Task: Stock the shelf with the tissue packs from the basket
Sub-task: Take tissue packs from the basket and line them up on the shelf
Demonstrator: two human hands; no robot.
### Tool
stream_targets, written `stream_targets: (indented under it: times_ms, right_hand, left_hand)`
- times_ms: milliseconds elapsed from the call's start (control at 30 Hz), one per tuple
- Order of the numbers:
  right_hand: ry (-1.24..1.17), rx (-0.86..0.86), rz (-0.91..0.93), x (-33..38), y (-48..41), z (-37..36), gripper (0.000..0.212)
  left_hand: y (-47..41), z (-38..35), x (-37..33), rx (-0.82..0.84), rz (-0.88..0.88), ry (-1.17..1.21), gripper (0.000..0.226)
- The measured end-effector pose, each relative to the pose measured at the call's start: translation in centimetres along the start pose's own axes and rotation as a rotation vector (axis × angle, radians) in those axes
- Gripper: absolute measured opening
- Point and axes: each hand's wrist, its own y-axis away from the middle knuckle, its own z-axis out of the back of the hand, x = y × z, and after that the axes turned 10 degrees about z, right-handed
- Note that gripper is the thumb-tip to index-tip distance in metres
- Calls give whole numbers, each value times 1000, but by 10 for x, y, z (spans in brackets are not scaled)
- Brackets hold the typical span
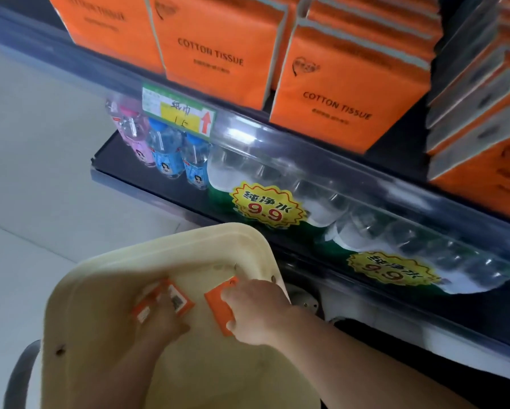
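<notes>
Presently both of my hands are down inside the cream basket [70, 293]. My right hand [256, 308] grips a small orange tissue pack [217, 308], thumb on its top face and a fingertip hooked over its near edge. This pack is flat, plain orange with a pale strip at its far end, and sits by the basket's far right corner. My left hand [159, 318] lies over a second pack [175, 301], which is orange with white printed labels, one like a code square. Motion blur smears the fingers, so I cannot tell whether they clasp it or only rest on it, and the label print is unreadable. My forearms hide the basket floor nearer me. Above, the shelf [277, 134] behind a clear front rail carries large orange packs [218, 48] marked COTTON TISSUE; those at right are blurred and cut off by the frame. A green and yellow price tag [178, 112] hangs on the rail. Below stand small water bottles [165, 152] and wrapped water cases [277, 178] with yellow 9.9 stickers [267, 208].
</notes>
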Motion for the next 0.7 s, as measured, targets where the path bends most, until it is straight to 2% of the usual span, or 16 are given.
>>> stream_targets:
  times_ms: [67, 200, 233, 300, 367, 433, 500, 533, 567, 633, 700]
  right_hand:
    - [-35, 4, -7, -3, -2, -1, 25]
    - [-87, -1, -36, -3, -5, -4, 18]
    - [-88, 7, -37, -2, -6, -4, 19]
    - [-93, 20, -32, -2, -8, -3, 22]
    - [-125, 15, -55, -2, -10, 0, 28]
    - [-184, -12, -108, -4, -12, 2, 29]
    - [-220, -29, -152, -5, -11, 4, 30]
    - [-223, -25, -164, -5, -9, 5, 31]
    - [-221, -16, -170, -5, -7, 6, 32]
    - [-223, -3, -174, -5, -3, 5, 33]
    - [-237, 5, -173, -4, 0, 4, 31]
  left_hand:
    - [-1, -9, -2, 42, 24, -59, 133]
    - [-4, -12, 3, -66, 65, -154, 123]
    - [-6, -13, 6, -86, 88, -116, 114]
    - [-9, -13, 13, -99, 78, -39, 74]
    - [-9, -11, 18, -34, 54, 66, 42]
    - [-11, -4, 18, 41, 28, 173, 23]
    - [-16, 0, 19, 90, 15, 169, 18]
    - [-14, -1, 19, 123, 19, 158, 25]
    - [-12, -4, 18, 157, 16, 166, 44]
    - [-6, -19, 14, 244, 60, 406, 95]
    - [3, -30, 7, 275, 158, 576, 114]
